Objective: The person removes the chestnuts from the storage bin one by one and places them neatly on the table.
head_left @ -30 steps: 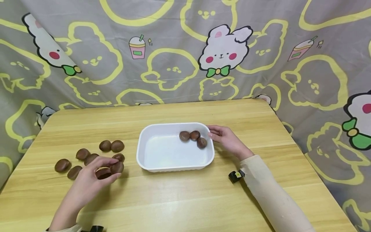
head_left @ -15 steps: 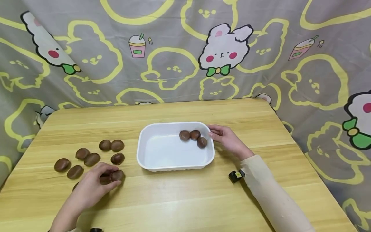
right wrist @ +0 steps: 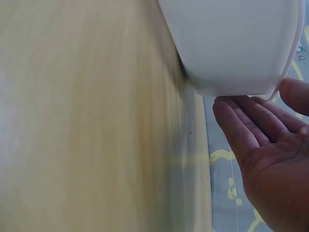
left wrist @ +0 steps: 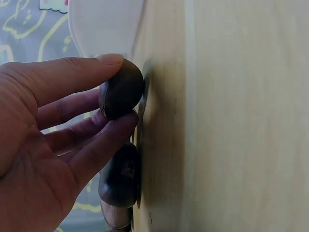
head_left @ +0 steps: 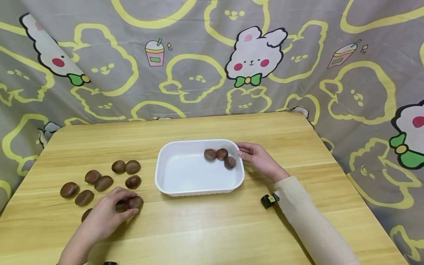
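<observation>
My left hand (head_left: 107, 211) pinches a brown chestnut (head_left: 135, 202) between thumb and fingers, low over the table. In the left wrist view this chestnut (left wrist: 121, 89) sits at the fingertips, and a second dark chestnut (left wrist: 119, 176) lies just behind the fingers. Part of another chestnut (head_left: 87, 214) shows beside the hand. My right hand (head_left: 260, 160) holds the right end of a white plastic tray (head_left: 198, 192), thumb at the rim and fingers against the outer wall (right wrist: 241, 53). Three chestnuts (head_left: 221, 154) rest inside the tray's far right corner.
Several more chestnuts (head_left: 103, 183) lie scattered on the left of the wooden table (head_left: 205, 228), some touching in pairs. A grey cartoon-print curtain (head_left: 195, 73) hangs behind the table and along its sides. A black band piece (head_left: 269, 200) hangs at the right wrist.
My left hand has come nearer the table's front edge, away from the chestnut at the tray's left, and pinches a chestnut there. The right hand and the tray have stayed put.
</observation>
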`<control>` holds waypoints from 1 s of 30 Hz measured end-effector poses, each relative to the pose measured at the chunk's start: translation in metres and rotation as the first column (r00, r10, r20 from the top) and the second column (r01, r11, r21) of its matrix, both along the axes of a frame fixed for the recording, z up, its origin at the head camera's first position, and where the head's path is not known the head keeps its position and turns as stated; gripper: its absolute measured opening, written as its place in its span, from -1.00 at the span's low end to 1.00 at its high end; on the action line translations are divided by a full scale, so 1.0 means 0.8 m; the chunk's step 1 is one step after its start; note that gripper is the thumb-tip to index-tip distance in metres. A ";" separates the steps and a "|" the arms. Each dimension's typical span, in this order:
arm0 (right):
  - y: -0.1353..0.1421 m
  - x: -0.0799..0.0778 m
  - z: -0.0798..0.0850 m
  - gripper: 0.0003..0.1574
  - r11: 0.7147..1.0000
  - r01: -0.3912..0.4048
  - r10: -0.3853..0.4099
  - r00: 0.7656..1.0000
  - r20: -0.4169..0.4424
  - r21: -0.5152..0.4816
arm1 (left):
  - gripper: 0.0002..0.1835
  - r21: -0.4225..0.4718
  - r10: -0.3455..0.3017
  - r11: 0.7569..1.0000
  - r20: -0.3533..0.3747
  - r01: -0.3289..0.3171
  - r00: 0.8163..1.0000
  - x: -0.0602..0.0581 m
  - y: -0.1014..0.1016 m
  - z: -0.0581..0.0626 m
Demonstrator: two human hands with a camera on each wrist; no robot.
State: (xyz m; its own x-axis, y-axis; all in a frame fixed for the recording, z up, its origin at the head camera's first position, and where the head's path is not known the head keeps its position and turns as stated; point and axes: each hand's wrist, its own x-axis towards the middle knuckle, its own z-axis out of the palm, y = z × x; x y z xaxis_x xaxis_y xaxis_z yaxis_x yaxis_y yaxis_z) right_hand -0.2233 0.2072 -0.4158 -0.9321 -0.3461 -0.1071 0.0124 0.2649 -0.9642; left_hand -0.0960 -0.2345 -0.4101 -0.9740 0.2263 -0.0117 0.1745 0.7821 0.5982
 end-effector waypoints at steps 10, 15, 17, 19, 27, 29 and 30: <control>-0.001 0.000 0.000 -0.45 1.000 0.002 -0.002 1.000 0.001 0.010 | -0.57 -0.013 0.009 1.000 -0.018 -0.009 1.000 0.002 0.001 0.000; -0.001 0.000 -0.001 -0.45 1.000 0.000 0.000 1.000 0.002 0.006 | -0.54 -0.017 0.015 1.000 -0.023 -0.016 1.000 0.003 0.000 0.001; -0.001 0.000 -0.001 -0.44 1.000 -0.002 0.002 1.000 0.000 0.008 | -0.53 -0.014 0.014 1.000 -0.036 -0.015 0.999 0.004 -0.001 0.002; -0.001 0.000 -0.001 -0.44 1.000 -0.002 0.002 1.000 -0.002 0.013 | -0.54 -0.013 0.011 1.000 -0.062 -0.012 0.998 0.003 -0.001 0.002; -0.001 -0.001 0.001 -0.44 1.000 0.000 0.000 1.000 -0.003 0.030 | -0.64 0.009 0.002 1.000 -0.198 0.000 0.980 -0.003 -0.004 0.011; -0.001 -0.001 0.001 -0.44 1.000 -0.001 0.001 1.000 -0.001 0.030 | -0.64 0.021 0.012 1.000 -0.228 -0.007 0.974 -0.006 -0.004 0.015; -0.001 -0.001 0.001 -0.44 0.999 -0.001 0.001 1.000 -0.002 0.032 | -0.65 0.027 0.021 1.000 -0.239 -0.015 0.971 -0.008 -0.003 0.018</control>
